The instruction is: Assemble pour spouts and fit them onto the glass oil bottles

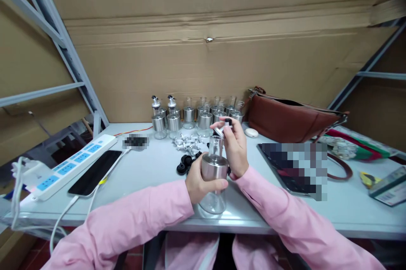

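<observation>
The left hand [199, 180] clasps a cylindrical, steel-banded clear-glass bottle [215, 168]; at its one o'clock, the right hand [236, 146] pinches a silver-and-black pourer [227, 123], which a loosened grip could drop.

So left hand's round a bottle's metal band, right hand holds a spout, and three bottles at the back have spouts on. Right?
Not three: the head view shows two back bottles with spouts on. The rest holds: left hand round the metal band of the bottle, right hand holding a spout.
</observation>
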Tool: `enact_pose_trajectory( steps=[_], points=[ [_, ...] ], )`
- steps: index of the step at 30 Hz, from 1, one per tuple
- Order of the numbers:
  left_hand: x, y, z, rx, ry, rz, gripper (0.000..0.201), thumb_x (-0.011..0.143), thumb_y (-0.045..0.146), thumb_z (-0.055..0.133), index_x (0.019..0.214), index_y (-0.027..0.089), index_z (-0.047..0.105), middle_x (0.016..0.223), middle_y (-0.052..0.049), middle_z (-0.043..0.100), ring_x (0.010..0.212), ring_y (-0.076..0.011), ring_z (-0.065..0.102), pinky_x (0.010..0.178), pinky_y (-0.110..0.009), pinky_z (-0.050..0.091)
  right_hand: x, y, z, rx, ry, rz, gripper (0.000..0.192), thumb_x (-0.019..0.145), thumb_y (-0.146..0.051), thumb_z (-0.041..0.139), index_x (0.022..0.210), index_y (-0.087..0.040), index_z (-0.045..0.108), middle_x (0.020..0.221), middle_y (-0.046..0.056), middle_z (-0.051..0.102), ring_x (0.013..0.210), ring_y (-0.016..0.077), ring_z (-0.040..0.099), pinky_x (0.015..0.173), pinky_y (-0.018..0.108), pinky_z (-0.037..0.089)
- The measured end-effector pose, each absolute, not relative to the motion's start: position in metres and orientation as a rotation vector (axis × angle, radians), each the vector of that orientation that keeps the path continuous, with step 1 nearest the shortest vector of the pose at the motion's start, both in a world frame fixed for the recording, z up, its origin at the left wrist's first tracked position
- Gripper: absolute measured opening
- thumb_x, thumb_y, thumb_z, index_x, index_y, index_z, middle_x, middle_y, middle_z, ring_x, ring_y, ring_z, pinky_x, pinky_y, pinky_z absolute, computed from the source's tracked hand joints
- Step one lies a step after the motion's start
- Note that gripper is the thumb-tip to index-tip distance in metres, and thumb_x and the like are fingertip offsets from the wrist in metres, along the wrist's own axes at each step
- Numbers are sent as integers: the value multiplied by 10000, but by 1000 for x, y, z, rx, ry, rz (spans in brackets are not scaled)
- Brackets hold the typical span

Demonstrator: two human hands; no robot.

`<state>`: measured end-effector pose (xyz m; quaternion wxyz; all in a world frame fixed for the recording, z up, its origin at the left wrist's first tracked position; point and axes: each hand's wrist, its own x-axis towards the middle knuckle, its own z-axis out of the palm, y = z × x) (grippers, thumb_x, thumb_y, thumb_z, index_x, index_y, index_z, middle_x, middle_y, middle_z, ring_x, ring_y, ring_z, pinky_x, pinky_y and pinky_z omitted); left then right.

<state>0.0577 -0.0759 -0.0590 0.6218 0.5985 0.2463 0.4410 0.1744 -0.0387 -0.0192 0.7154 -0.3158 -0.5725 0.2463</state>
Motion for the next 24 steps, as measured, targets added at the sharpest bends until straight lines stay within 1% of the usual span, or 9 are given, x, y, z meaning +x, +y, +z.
enact_pose_trajectory(
  steps=[2, 5, 7, 10, 13, 16, 20, 24],
  points=[
    [55, -71, -60, 1370, 595, 1057, 515, 544, 357, 774, 896, 142, 466, 689, -23, 592, 568, -147, 560, 521, -247, 416, 174, -40, -18, -701, -1282, 534, 251, 867, -330, 461, 1089, -219, 496, 938, 34, 605, 812, 150, 563, 634, 267, 434],
    [54, -67, -64, 1391, 608, 1064, 515, 547, 329, 781, 910, 142, 468, 711, -27, 596, 594, -150, 570, 531, -245, 421, 174, -41, -15, -677, -1264, 513, 325, 855, -299, 491, 1170, -257, 426, 919, 25, 595, 768, 147, 565, 600, 273, 441],
    [54, -67, -65, 1388, 602, 1053, 519, 548, 318, 784, 919, 147, 464, 731, -30, 600, 616, -154, 582, 533, -240, 424, 176, -41, -12, -644, -1237, 470, 313, 855, -276, 500, 1150, -281, 396, 890, 11, 601, 732, 142, 570, 587, 278, 442],
    [56, -71, -65, 1358, 609, 1025, 524, 538, 326, 788, 910, 152, 461, 715, -23, 598, 602, -154, 584, 512, -233, 424, 178, -42, -7, -612, -1219, 393, 212, 863, -260, 500, 1058, -278, 420, 880, 2, 608, 715, 138, 584, 590, 286, 448],
    [58, -74, -63, 1325, 627, 1012, 518, 537, 341, 784, 904, 148, 475, 697, -25, 599, 592, -157, 584, 506, -237, 434, 180, -43, -2, -593, -1215, 374, 200, 861, -256, 512, 1043, -276, 431, 863, -1, 615, 731, 144, 606, 620, 301, 466],
    [59, -75, -62, 1313, 629, 1016, 509, 534, 339, 782, 897, 145, 483, 706, -35, 605, 605, -164, 591, 499, -234, 436, 180, -44, 0, -542, -1207, 427, 229, 858, -263, 519, 1064, -290, 422, 892, 0, 620, 782, 155, 635, 666, 315, 493],
    [60, -75, -62, 1320, 587, 1008, 523, 527, 356, 785, 890, 150, 471, 639, -10, 582, 517, -139, 552, 451, -224, 413, 179, -44, 1, -515, -1265, 552, 214, 870, -291, 499, 1073, -292, 433, 889, -4, 626, 821, 164, 657, 757, 351, 512],
    [59, -75, -63, 1332, 592, 1011, 527, 540, 372, 781, 908, 146, 480, 659, -14, 590, 526, -134, 549, 477, -232, 420, 180, -45, 1, -499, -1313, 656, 182, 868, -316, 499, 1042, -274, 463, 817, -16, 631, 775, 159, 663, 736, 347, 525]
  ],
)
